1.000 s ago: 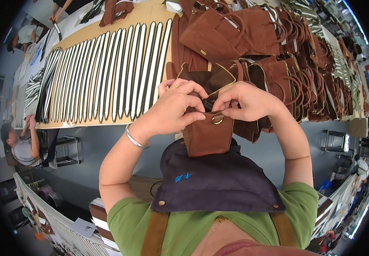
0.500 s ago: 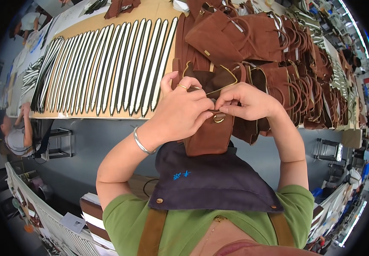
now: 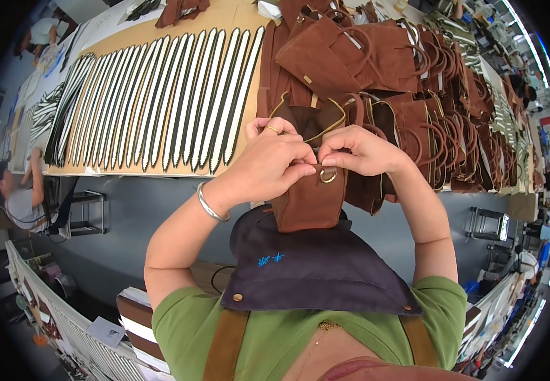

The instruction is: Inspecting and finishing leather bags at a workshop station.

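Observation:
A brown handbag [image 3: 310, 203] stands end-on at the table's edge, its near end against my dark apron [image 3: 326, 267]. My left hand [image 3: 268, 159] pinches the bag's top edge between thumb and forefinger. Facing it, my right hand [image 3: 364, 149] pinches the same edge, the two sets of fingertips almost touching. Just below them a gold D-ring [image 3: 328, 175] hangs on a small tab. Beyond my fingers the bag gapes, edged by a gold-toothed zipper [image 3: 335, 127]. Exactly what lies between the fingertips is hidden.
Many similar brown handbags [image 3: 332, 54] crowd the table to the right. Long black-and-white strips [image 3: 180, 101] lie in a row on brown board at left. A person [image 3: 24, 197] works at the far left. Metal stools [image 3: 87, 213] stand on the grey floor.
My left hand's raised fingers have curled lower and closer together. Both hands stay at the bag's top edge, and the bag has barely moved.

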`<state>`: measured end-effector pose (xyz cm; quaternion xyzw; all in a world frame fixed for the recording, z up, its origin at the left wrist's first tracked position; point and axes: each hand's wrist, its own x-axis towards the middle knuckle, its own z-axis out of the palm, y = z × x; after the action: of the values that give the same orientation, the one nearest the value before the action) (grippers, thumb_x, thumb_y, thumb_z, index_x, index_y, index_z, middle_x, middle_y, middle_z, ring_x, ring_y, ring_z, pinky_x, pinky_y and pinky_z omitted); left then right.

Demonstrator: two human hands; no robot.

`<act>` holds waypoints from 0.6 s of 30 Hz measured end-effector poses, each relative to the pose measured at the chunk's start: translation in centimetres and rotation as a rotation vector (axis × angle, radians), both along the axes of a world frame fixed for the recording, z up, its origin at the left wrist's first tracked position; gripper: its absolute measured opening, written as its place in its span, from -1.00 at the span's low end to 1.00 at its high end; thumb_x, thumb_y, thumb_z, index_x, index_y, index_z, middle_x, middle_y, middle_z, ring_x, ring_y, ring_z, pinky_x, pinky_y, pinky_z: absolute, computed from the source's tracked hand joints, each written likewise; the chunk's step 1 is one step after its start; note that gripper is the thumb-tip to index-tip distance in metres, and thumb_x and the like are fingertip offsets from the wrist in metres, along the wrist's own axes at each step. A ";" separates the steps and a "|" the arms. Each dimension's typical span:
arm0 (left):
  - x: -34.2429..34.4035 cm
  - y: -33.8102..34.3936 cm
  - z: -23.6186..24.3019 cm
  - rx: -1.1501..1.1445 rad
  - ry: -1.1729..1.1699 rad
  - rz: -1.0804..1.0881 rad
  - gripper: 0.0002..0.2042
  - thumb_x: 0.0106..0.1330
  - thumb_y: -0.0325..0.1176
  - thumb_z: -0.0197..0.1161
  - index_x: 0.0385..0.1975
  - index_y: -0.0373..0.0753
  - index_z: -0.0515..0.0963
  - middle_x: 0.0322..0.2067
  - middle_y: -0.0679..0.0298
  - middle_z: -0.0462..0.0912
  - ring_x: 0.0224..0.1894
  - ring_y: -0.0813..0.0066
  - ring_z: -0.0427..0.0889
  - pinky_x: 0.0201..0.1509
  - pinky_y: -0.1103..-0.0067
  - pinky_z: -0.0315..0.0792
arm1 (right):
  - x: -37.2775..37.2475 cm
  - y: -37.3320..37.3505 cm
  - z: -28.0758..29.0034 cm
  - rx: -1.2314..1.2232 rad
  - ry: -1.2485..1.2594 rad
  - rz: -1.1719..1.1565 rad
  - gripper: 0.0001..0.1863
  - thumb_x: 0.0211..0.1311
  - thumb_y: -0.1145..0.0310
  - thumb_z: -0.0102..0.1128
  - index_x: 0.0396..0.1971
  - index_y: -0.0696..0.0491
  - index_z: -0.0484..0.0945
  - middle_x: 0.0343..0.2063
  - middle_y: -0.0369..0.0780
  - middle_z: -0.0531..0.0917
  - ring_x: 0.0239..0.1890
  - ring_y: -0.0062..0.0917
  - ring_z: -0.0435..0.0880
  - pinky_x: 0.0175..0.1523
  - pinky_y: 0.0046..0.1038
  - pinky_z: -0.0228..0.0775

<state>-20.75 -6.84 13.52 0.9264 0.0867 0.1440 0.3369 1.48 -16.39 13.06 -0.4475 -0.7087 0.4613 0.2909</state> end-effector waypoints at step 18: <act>-1.3 -1.4 1.6 0.474 -0.010 0.271 -0.94 0.15 -0.28 0.32 -0.39 0.01 0.63 -0.17 0.58 0.59 -0.02 0.47 0.42 0.22 0.17 -0.04 | 0.4 -0.6 1.2 0.314 -0.425 -0.095 -0.78 -0.14 0.48 0.33 -0.38 0.00 0.65 -0.06 -0.25 0.57 -0.10 -0.32 0.47 0.04 -0.36 0.33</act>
<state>-22.06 -8.21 15.09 0.9586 0.1721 0.2088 0.0889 1.85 -16.96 14.27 -0.5164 -0.7949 0.2275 0.2228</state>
